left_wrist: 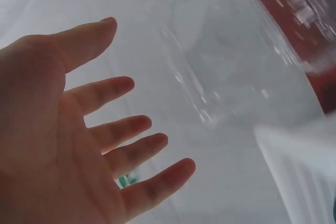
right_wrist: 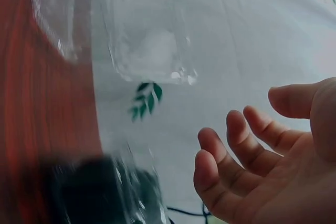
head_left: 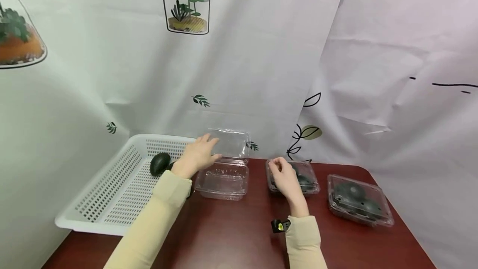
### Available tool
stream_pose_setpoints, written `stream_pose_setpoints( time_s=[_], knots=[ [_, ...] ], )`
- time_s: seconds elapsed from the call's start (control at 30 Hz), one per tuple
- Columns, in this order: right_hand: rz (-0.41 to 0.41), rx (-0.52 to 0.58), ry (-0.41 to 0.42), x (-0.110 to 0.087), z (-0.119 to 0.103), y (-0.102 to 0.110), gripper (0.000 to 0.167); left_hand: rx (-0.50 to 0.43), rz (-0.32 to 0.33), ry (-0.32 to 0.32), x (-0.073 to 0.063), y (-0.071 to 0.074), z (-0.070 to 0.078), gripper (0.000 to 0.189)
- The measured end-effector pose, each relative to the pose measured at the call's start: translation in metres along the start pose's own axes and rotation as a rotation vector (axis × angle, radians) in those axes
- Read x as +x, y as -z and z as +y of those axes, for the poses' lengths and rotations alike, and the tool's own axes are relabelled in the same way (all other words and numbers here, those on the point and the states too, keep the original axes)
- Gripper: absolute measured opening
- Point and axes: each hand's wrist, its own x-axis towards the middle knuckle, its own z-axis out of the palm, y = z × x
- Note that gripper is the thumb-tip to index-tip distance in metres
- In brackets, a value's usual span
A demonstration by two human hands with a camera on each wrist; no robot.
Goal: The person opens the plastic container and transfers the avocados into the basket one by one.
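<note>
Hovering with left hand [head_left: 196, 156] spread, right hand [head_left: 286, 179] loosely curled, gripping nothing; could tip open container [head_left: 224, 184] by snagging its lid [head_left: 232, 144].

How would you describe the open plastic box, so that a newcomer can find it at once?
On the dark red table, look just to the right of the white basket. A clear plastic box stands there, its lid raised at the back. Unlike the two closed boxes farther right, which hold dark fruits, it is open and shows no fruit inside.
</note>
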Motion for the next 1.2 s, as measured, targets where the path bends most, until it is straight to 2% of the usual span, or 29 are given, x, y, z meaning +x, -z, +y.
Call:
stream_pose_setpoints(
  time_s=[0.13,0.3,0.4,0.53,0.63,0.87,1.07,1.2],
  knots=[
    [0.032,-0.042,0.014,0.001,0.006,0.019,0.02,-0.047,0.022,-0.029,0.005,-0.009,0.021,0.062],
    [0.067,-0.091,-0.008,0.005,0.016,0.042,0.023,-0.115,0.05,-0.072,0.013,-0.033,0.048,0.06],
    [0.078,-0.104,-0.028,0.008,0.024,0.056,0.026,-0.212,0.088,-0.099,0.016,-0.046,0.06,0.057],
    [0.106,-0.09,-0.067,0.008,0.038,0.074,0.03,-0.407,0.16,-0.137,0.02,-0.064,0.075,0.051],
    [0.13,-0.068,-0.11,0.007,0.05,0.084,0.031,-0.48,0.198,-0.176,0.022,-0.076,0.086,0.045],
    [0.142,-0.073,-0.196,0.007,0.07,0.091,0.031,-0.431,0.27,-0.267,0.022,-0.088,0.112,0.037],
    [0.164,-0.076,-0.229,0.009,0.08,0.093,0.033,-0.286,0.284,-0.346,0.02,-0.1,0.138,0.034],
    [0.129,-0.055,-0.276,0.009,0.088,0.091,0.036,-0.197,0.291,-0.38,0.02,-0.113,0.153,0.033]
  ],
)
